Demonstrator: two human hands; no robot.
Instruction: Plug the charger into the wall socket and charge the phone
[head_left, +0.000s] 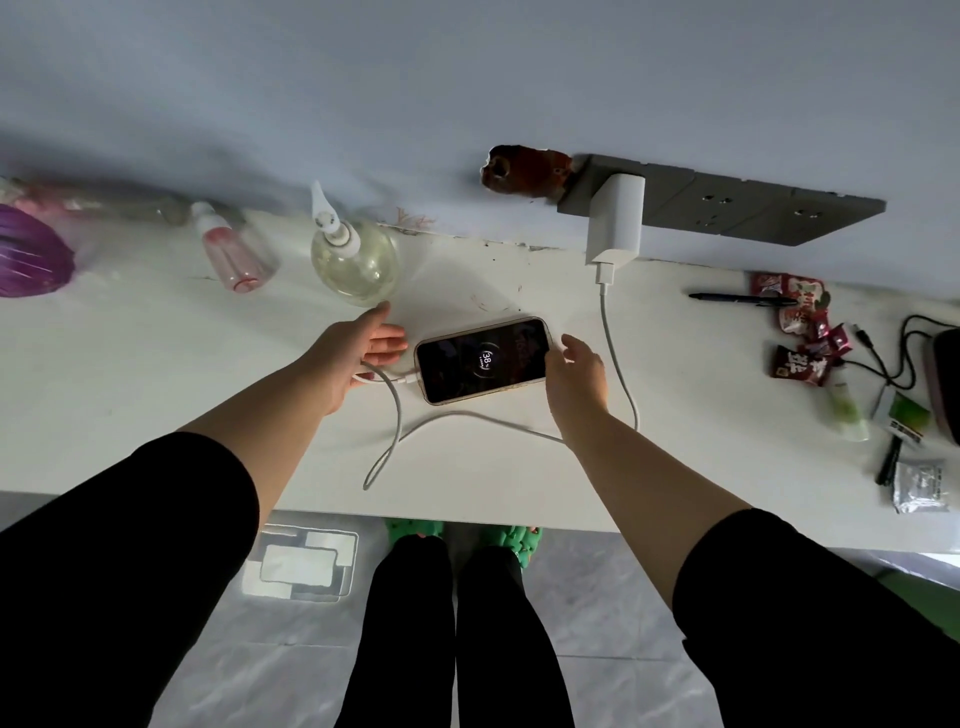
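A white charger (615, 218) is plugged into the left end of the grey wall socket strip (737, 208). Its white cable (467, 418) hangs down, loops across the white table (156, 389) and enters the left end of the phone (483, 359). The phone lies face up, its screen showing a charging ring with 38%. My left hand (358, 348) hovers just left of the phone above the cable plug, fingers spread. At the phone's right end my right hand (576, 371) has its fingers apart, fingertips by the phone's edge. Neither hand grips anything.
A round clear pump bottle (356, 260) and a pink spray bottle (234, 254) stand at the back left, next to a purple object (28, 254). Snack packets (800, 332), a pen (740, 299), a black cable (883, 358) and small items lie at the right.
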